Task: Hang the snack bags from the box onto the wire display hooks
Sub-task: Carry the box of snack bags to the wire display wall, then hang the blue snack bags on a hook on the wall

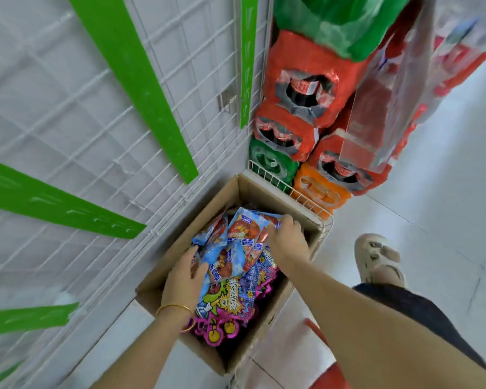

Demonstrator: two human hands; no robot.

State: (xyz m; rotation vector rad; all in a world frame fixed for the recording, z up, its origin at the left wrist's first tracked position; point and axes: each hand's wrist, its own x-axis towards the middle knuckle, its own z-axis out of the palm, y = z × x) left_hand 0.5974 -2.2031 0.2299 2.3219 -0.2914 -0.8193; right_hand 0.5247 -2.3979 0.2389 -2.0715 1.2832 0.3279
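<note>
Head view looks down into a cardboard box (244, 189) on the floor. Left of the box rises a white wire grid panel (96, 122) crossed by green strips (135, 88). At the box's left side the left hand (184, 279), a gold bracelet (174, 307) on its wrist, rests on the blue snack bags (236, 245), fingers (198, 272) loosely extended, not gripping. These bags lie heaped in the box over purple candy bags (230, 307). At the box's far right, the right hand (286, 240) curls its fingers (289, 220) around a blue bag's edge, gripping it. Beyond the box stand shrink-wrapped bottle packs (306, 88); to its right is a sandalled foot (376, 256).
</note>
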